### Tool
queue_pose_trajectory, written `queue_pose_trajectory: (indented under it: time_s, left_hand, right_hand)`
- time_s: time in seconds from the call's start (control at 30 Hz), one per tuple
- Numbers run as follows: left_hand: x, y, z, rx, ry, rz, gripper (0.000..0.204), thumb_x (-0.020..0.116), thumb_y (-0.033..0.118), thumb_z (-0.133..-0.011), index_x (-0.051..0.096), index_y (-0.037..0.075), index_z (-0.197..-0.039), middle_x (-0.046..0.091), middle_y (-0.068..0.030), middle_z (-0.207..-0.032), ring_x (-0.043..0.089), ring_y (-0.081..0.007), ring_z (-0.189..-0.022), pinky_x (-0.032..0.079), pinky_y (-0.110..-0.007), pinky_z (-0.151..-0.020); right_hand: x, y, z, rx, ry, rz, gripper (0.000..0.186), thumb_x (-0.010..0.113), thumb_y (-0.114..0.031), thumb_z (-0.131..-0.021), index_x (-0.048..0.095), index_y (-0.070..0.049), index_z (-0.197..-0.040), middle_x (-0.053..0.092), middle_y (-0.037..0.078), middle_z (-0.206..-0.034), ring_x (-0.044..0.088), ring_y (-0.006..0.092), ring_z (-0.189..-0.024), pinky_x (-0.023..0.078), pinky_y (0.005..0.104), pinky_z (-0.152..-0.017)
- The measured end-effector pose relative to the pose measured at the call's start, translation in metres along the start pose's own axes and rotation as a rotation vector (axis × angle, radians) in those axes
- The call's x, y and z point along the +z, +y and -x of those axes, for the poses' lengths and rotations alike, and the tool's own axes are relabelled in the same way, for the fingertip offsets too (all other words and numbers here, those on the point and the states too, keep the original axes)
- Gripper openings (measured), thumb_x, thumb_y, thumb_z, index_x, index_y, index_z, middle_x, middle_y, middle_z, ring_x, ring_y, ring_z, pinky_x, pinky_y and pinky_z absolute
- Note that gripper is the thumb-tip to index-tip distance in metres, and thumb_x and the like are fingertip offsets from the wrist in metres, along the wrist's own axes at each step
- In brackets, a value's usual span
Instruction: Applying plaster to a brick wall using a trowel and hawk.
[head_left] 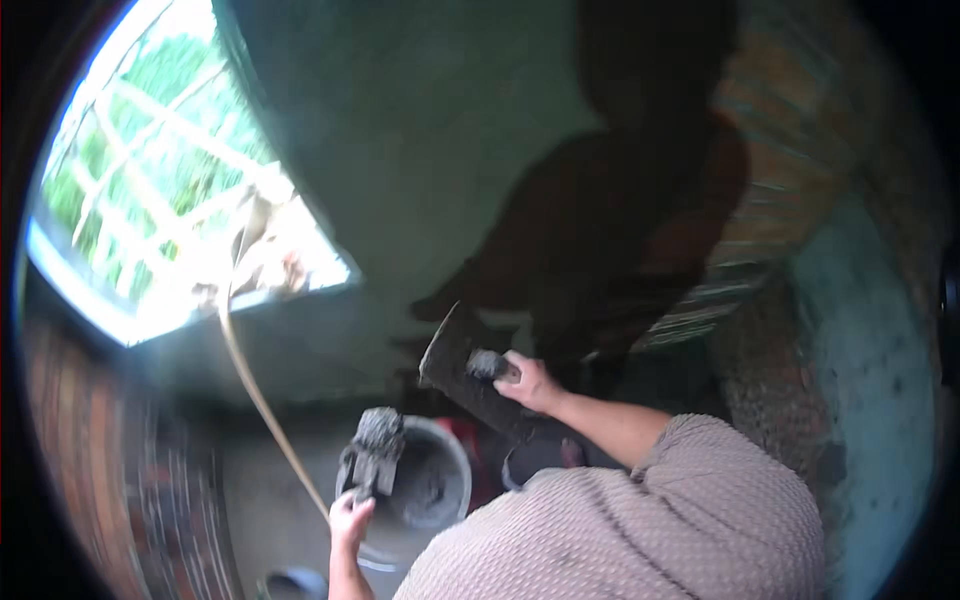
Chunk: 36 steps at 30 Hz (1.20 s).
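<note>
Left hand [352,515], grip clamped on a trowel [373,472] of mortar [380,430], over the bucket's [466,478] left edge; right hand [532,386] clamped on a float [452,372].

Upper left of me, a window opening [75,295] with a pale frame, tilted by the curve of my view. Across it run pale crossing bars [195,140]; behind these, bright green foliage [165,75]. Along its lower edge I see small objects [280,260], too washed out to identify. From there a thin tan hose or rod [262,400] descends toward the grey floor [255,460]. Lower left of me, a reddish-brown surface of brick-like bands [90,450], blurred. At my lower margin, a round container [295,583], partly cut off. To my right, a pale teal strip [865,380], dark-flecked; beside it, a brown, rough-looking band [775,365].
</note>
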<state>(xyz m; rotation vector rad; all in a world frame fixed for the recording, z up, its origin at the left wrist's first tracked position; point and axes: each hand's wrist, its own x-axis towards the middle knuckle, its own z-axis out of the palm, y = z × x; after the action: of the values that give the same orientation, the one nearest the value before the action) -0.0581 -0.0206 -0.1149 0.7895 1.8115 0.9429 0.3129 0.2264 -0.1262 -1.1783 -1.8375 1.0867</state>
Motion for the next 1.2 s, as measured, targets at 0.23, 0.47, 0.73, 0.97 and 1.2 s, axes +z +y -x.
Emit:
queue_pose_trajectory:
  time_s: [0.23, 0.47, 0.73, 0.97, 1.2]
  left_hand:
    - [0.103, 0.217, 0.074, 0.238, -0.181, 0.138, 0.021, 0.067, 0.007, -0.071, 0.061, -0.001, -0.089, 0.058, -0.0057, -0.069, 0.050, -0.0112, -0.058, 0.042, -0.021, -0.053]
    - [0.321, 0.369, 0.129, 1.180, 0.132, -0.759, 0.025, 0.069, 0.012, -0.069, 0.063, 0.005, -0.092, 0.062, -0.0060, -0.075, 0.055, -0.0194, -0.058, 0.044, -0.029, -0.055]
    - [0.422, 0.436, 0.161, 1.300, 0.311, -0.454, 0.030, 0.070, 0.013, -0.069, 0.063, 0.006, -0.098, 0.065, -0.0077, -0.082, 0.060, -0.0237, -0.067, 0.046, -0.030, -0.060]
    - [0.394, 0.402, 0.151, 0.921, 0.246, -0.332, 0.032, 0.066, 0.007, -0.072, 0.061, 0.001, -0.102, 0.065, -0.0076, -0.081, 0.053, -0.0149, -0.067, 0.043, -0.026, -0.063]
    - [0.328, 0.317, 0.143, 0.676, 0.326, -0.124, 0.023, 0.063, 0.007, -0.076, 0.061, -0.002, -0.096, 0.060, -0.0041, -0.074, 0.048, -0.0101, -0.063, 0.039, -0.022, -0.059]
  right_hand:
    - [-0.131, -0.003, 0.047, 0.350, 0.431, -0.883, 0.033, 0.061, -0.025, -0.081, 0.057, -0.006, -0.107, 0.062, 0.008, -0.088, 0.057, 0.0239, -0.071, 0.047, 0.0345, -0.063]
    - [-0.261, -0.032, 0.094, 0.169, 0.154, -1.542, 0.037, 0.051, -0.023, -0.090, 0.051, -0.007, -0.123, 0.060, 0.011, -0.107, 0.058, 0.0246, -0.089, 0.048, 0.0352, -0.077]
    - [-0.372, -0.017, 0.063, -0.504, 0.070, -1.540, 0.039, 0.046, -0.029, -0.095, 0.048, -0.007, -0.127, 0.058, 0.009, -0.114, 0.057, 0.0211, -0.097, 0.046, 0.0351, -0.084]
    - [-0.488, -0.055, -0.004, -0.416, 0.431, -1.646, 0.030, 0.051, -0.020, -0.087, 0.050, -0.006, -0.113, 0.055, 0.006, -0.089, 0.052, 0.0142, -0.072, 0.042, 0.0289, -0.063]
    - [-0.505, -0.146, -0.074, -0.380, 0.951, -1.202, 0.020, 0.054, -0.005, -0.076, 0.050, -0.001, -0.096, 0.049, 0.003, -0.062, 0.043, 0.0097, -0.045, 0.037, 0.0220, -0.041]
